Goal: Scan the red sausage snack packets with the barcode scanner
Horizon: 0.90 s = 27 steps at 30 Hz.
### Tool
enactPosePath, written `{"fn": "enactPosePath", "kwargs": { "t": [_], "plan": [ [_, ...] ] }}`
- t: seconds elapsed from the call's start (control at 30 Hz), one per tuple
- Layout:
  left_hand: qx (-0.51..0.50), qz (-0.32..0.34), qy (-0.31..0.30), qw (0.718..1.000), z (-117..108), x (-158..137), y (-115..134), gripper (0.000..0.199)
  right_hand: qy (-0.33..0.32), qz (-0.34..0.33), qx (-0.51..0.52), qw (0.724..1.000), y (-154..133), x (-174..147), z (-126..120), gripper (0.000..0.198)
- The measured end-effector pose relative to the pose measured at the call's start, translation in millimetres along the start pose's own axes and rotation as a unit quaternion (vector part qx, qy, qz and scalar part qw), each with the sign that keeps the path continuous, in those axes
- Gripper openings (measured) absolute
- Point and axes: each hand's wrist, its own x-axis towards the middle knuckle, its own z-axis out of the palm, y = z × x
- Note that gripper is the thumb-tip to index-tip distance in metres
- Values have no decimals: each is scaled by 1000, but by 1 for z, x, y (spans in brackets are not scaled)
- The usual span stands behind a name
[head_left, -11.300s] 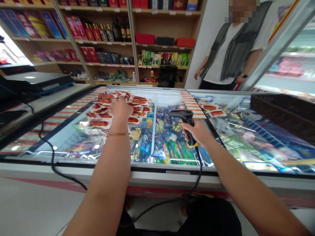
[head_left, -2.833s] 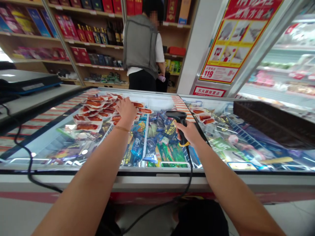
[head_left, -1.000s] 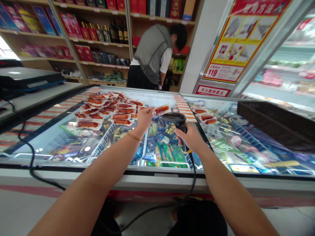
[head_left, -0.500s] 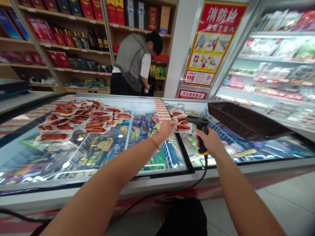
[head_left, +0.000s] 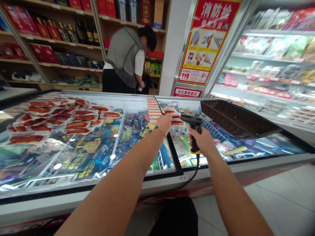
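Observation:
My right hand [head_left: 203, 141] grips a black barcode scanner [head_left: 192, 119] with a yellow-tipped handle, held upright over the freezer's glass top. Its cable runs down over the front edge. Left of the scanner head, my left hand [head_left: 163, 124] is closed in a pinch at the edge of a vacuum-packed sausage [head_left: 177, 123]; its fingertips are partly hidden. A few similar packs lie just behind that one. A strip of orange-and-white labels or wrappers [head_left: 154, 109] lies beyond my left hand. Many more packed sausages [head_left: 76, 125] are piled on the glass at the left.
A dark brown plastic tray [head_left: 241, 119] rests on the freezer at the right. Frozen goods in wire baskets show through the glass [head_left: 86, 157]. Behind the freezer a person in a grey vest [head_left: 124, 54] bends toward shelves. A lit chiller [head_left: 278, 62] stands at the right.
The view has shifted slightly right, so the scene appears further left. My left hand stays by the sausage pack, and my right hand keeps the scanner close to it.

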Motion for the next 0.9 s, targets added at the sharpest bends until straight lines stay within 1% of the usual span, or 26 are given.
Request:
{"fn": "enactPosePath", "kwargs": {
  "t": [0.07,0.13,0.17,0.23,0.3,0.37,0.43,0.53,0.6,0.67,0.73,0.77,0.83,0.9],
  "plan": [
    [2,23,19,1000,-3,-1,-7,28,-9,-9,-18,1000,-3,0,7,24],
    [-14,35,41,998,-9,-3,-18,40,-23,-19,-32,999,-6,0,16,23],
    [-24,30,52,998,-14,-5,-25,46,-30,-22,-35,999,-8,-1,21,23],
    [-29,-4,73,997,-30,-8,-46,49,-44,-27,-32,998,-12,-1,32,24],
    [-9,-47,94,994,-50,-12,-74,48,-62,-30,-24,997,-17,-2,46,25],
    [26,-90,117,989,-71,-18,-108,49,-82,-39,-20,996,-25,-2,63,25],
    [64,-118,137,981,-91,-26,-143,50,-101,-49,-21,993,-33,-3,84,24],
    [114,-140,129,975,-110,-43,-189,51,-124,-55,-21,991,-46,-7,118,22],
    [133,-144,108,975,-116,-53,-209,51,-140,-55,-12,989,-50,-10,140,22],
    [142,-131,100,976,-119,-61,-220,48,-156,-49,1,987,-49,-14,157,23],
    [145,-115,100,978,-120,-64,-222,40,-176,-40,3,984,-43,-17,166,24],
    [144,-104,90,980,-121,-65,-220,37,-188,-37,2,982,-39,-18,167,25],
    [131,-80,46,987,-124,-65,-216,33,-205,-30,-3,978,-30,-20,163,26],
    [109,-56,19,992,-128,-64,-212,30,-209,-21,-3,978,-24,-21,157,26]
  ]
}}
